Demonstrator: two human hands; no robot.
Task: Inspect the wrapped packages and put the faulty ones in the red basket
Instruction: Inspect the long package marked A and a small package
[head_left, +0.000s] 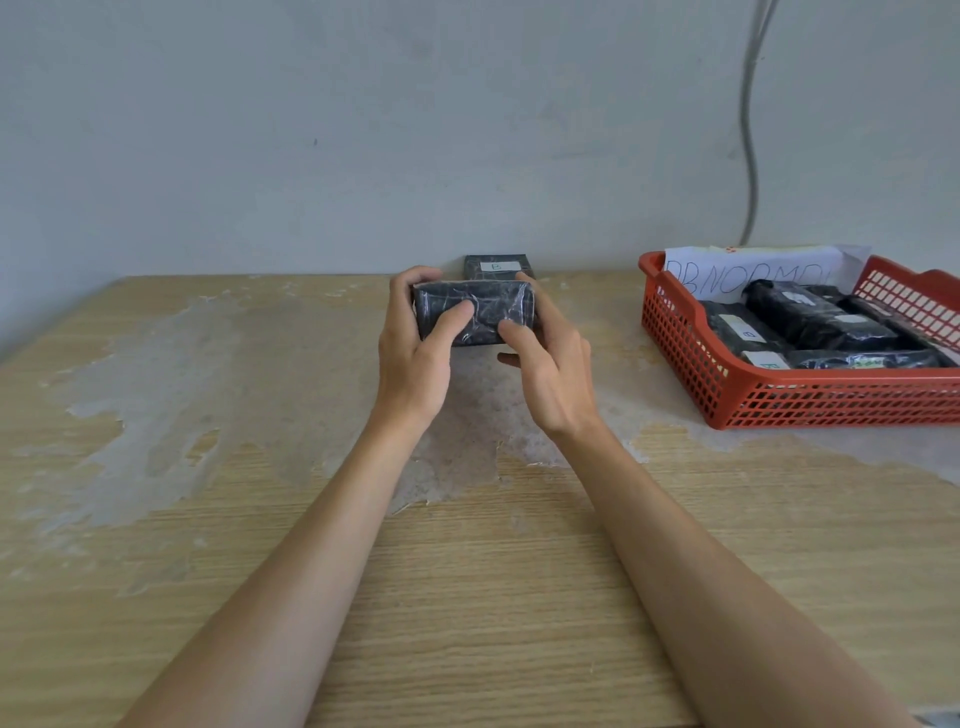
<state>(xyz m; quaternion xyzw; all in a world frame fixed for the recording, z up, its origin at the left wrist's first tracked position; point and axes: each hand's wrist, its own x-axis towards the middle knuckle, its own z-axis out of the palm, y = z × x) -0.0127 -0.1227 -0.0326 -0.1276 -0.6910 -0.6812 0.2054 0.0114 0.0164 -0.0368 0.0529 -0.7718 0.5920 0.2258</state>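
Just above the centre of the frame, both hands hold one black wrapped package (488, 306) clear of the bench (208, 545); the left hand (410, 358) grips its left end, fingers curled behind and thumb pressed on the near face; the right hand (553, 364) grasps the right end the same way, thumb on the glossy film. Behind it, against the grey wall, a second black package (498, 266) with a white label stands on the bench, partly hidden by the held one. At the right edge sits the red basket (831, 400), well apart from the hands; several black packages (810, 317) with white labels lie inside it; a handwritten paper sign (753, 273) leans at its far wall. A grey cable (748, 130) runs down the wall above the basket; the bench's wood-grain top shows pale worn patches.
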